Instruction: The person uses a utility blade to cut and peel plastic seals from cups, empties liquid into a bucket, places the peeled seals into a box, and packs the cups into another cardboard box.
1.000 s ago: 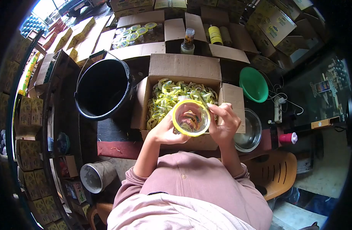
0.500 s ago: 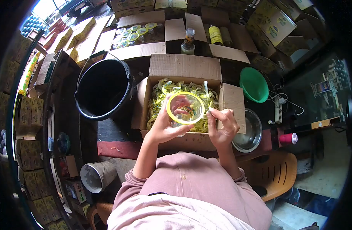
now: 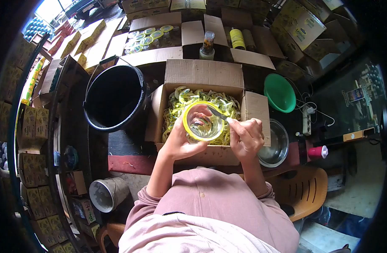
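Above an open carton (image 3: 204,72) of yellow-edged trimmings, a left hand (image 3: 178,141) holds a clear, yellow-rimmed cup (image 3: 203,122), best kept steady, while the right hand (image 3: 247,140) pinches what looks like a small knife (image 3: 217,112), its edge best angled away from the fingers; blade contact is unclear. Left to right, stacked boxes (image 3: 35,122) line the room, and a black bucket (image 3: 113,97) and green bowl (image 3: 279,93) flank the carton on a dark table (image 3: 125,144).

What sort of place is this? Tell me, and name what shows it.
Probably a small packing workshop: printed cartons stand stacked at the left, yellow-rimmed cups sit together in an open box, and the left hand holds a clear cup over a cardboard box of yellow-green strips.
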A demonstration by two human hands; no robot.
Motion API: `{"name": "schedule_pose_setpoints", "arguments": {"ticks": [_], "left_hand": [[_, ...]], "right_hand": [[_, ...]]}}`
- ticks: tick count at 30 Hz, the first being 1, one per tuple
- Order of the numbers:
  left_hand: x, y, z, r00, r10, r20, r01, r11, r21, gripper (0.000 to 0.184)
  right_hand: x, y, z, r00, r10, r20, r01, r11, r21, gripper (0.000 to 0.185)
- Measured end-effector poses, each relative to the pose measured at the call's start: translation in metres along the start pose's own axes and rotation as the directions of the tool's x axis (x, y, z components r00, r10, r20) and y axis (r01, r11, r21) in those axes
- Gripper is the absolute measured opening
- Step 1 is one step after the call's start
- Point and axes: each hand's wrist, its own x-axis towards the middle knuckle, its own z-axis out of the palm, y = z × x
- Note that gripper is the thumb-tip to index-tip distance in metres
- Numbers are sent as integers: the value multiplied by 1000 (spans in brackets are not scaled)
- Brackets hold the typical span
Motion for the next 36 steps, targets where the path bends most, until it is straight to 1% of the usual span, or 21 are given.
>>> {"name": "schedule_pose_setpoints", "arguments": {"ticks": [1, 4, 5, 8, 11, 14, 17, 19, 21, 24, 25, 28, 29, 31, 34, 36], "left_hand": [[1, 2, 2, 1000, 4, -12, -4, 1000, 22, 68], [0, -2, 2, 999, -36, 32, 31, 992, 122, 67], [1, -4, 2, 999, 8, 49, -16, 987, 162, 63], [1, -3, 5, 997, 1, 77, -13, 988, 153, 61], [2, 0, 4, 996, -39, 75, 36, 999, 37, 62], [3, -6, 2, 996, -18, 82, 23, 998, -55, 63], [2, -12, -1, 991, -35, 126, 42, 998, -48, 64], [0, -12, 4, 988, -44, 145, 58, 994, -90, 65], [0, -17, 5, 986, -52, 158, 71, 991, -117, 68], [-1, -20, 5, 996, -81, 44, 87, 982, -165, 70], [0, -21, 3, 997, -59, 50, 64, 990, -126, 72], [0, -20, 4, 999, -38, 5, 39, 991, -131, 74], [0, -22, 4, 1000, -27, -11, 26, 989, -143, 75], [-1, -29, 5, 999, -8, -45, 0, 986, -167, 76], [-1, -24, 7, 996, -29, -90, 24, 998, -55, 77], [0, -23, 8, 996, -14, -88, 14, 1000, -9, 77]], "right_hand": [[0, 0, 0, 1000, 0, 6, 0, 1000, 3, 31], [1, -1, 2, 1000, -5, 5, 5, 1000, 4, 31], [1, 0, 3, 1000, -5, 1, 5, 1000, 9, 31], [4, 1, 5, 1000, 1, -17, 0, 999, 33, 31], [7, -1, 7, 999, 38, -32, -35, 997, 75, 31], [9, -3, 10, 993, 111, -37, -106, 987, 118, 31], [7, -2, 14, 985, 167, -39, -159, 974, 161, 29], [7, -2, 14, 980, 198, -11, -193, 965, 178, 28], [8, -3, 15, 964, 263, -35, -249, 942, 223, 25], [3, -4, 15, 922, 383, -52, -350, 885, 307, 22], [1, -6, 14, 904, 425, -53, -384, 858, 340, 21], [-6, -15, 8, 918, 391, -67, -360, 892, 273, 19], [-6, -20, 10, 916, 387, -103, -344, 893, 290, 20], [-10, -26, 10, 914, 389, -118, -343, 894, 288, 20], [-11, -30, 12, 915, 385, -120, -343, 900, 270, 21], [-10, -32, 13, 921, 371, -119, -333, 909, 252, 21]]}}
